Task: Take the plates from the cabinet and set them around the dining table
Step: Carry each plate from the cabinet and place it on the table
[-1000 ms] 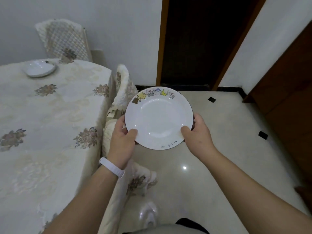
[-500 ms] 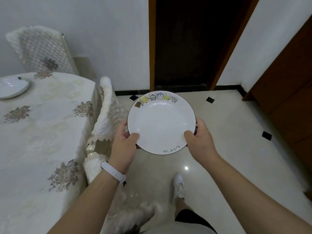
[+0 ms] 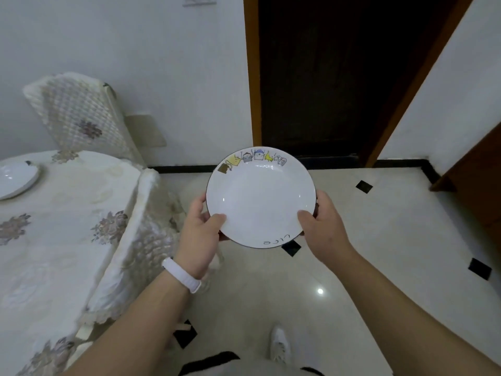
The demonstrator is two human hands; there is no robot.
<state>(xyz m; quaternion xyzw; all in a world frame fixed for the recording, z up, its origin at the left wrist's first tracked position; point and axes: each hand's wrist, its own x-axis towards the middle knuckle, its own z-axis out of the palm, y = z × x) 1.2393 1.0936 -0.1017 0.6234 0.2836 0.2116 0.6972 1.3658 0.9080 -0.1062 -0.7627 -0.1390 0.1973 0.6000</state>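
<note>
A white plate [image 3: 260, 196] with small cartoon figures along its far rim is held level over the floor, at chest height. My left hand [image 3: 200, 234] grips its near left edge, thumb on top. My right hand [image 3: 324, 226] grips the near right edge the same way. The dining table [image 3: 62, 240], under a cream floral cloth, lies to the left. Another white plate [image 3: 16, 179] rests on the table at its far side, cut by the frame's left edge.
A covered chair [image 3: 143, 240] is tucked against the table's right side, just left of my left hand. A second quilted chair [image 3: 78, 118] stands by the far wall. A dark doorway [image 3: 325, 77] is ahead, brown wood furniture [image 3: 482, 185] at right. Glossy tiled floor [image 3: 366, 240] below.
I have walked forward along the table's right side. The table and the far plate have slid left in view, and the plate in my hands stays level and gripped.
</note>
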